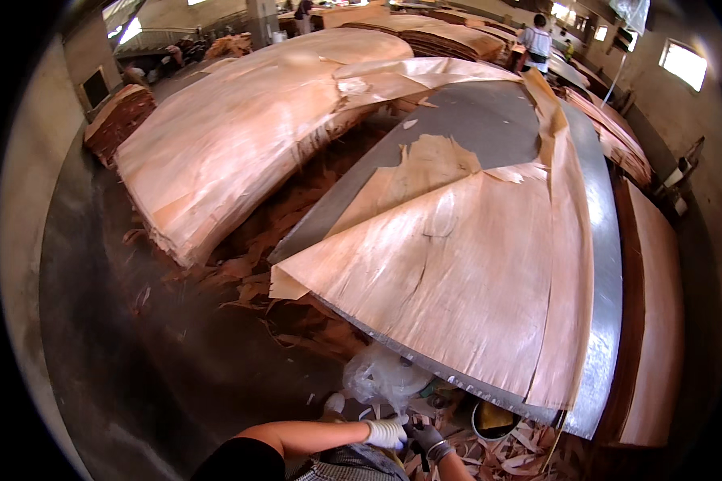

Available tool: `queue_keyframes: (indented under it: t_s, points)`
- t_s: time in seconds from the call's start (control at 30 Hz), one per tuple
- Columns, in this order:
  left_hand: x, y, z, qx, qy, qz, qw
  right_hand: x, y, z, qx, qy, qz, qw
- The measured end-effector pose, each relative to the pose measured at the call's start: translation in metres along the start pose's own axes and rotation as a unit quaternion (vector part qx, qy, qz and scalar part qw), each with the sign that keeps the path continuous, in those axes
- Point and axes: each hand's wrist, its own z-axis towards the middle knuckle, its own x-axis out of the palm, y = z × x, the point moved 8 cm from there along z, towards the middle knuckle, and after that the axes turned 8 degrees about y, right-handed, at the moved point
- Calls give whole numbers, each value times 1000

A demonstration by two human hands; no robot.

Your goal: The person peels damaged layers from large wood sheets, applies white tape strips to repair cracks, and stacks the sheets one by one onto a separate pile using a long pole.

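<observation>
My left hand (pixel 388 433), in a white knit glove, and my right hand (pixel 427 441), in a dark grey glove, meet low in front of my body. The fingers of both are closed and drawn together around something small and dark, too small to make out. Just beyond them stands a grey metal-topped table (pixel 606 321). Across it lies a large sheet of thin wood veneer (pixel 457 264), creased and split, its far part folded over. A smaller torn veneer piece (pixel 437 160) shows behind it.
A tall stack of veneer sheets (pixel 241 128) stands left of the table, with scraps (pixel 297 321) on the floor between. A clear plastic bag (pixel 381 375) and a bucket (pixel 495 421) sit below the table's near edge. More veneer (pixel 654 321) stands right. A person (pixel 535 44) is farther back.
</observation>
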Motion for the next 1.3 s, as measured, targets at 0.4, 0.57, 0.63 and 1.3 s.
queue_keyframes:
  t_s: [0.4,0.57,0.63,1.3]
  points:
    - [-28,-1,20,-22,-228,-362,903,-63,83,-93,-33,-28,263,964]
    - [-33,-17,39,-8,-197,-492,848,-81,81,-122,-80,-135,238,958]
    - [-31,-34,46,52,-143,-664,732,-71,54,-119,-71,-133,180,972]
    - [-67,5,155,-309,4,-26,951,-164,-95,-107,48,-368,405,836]
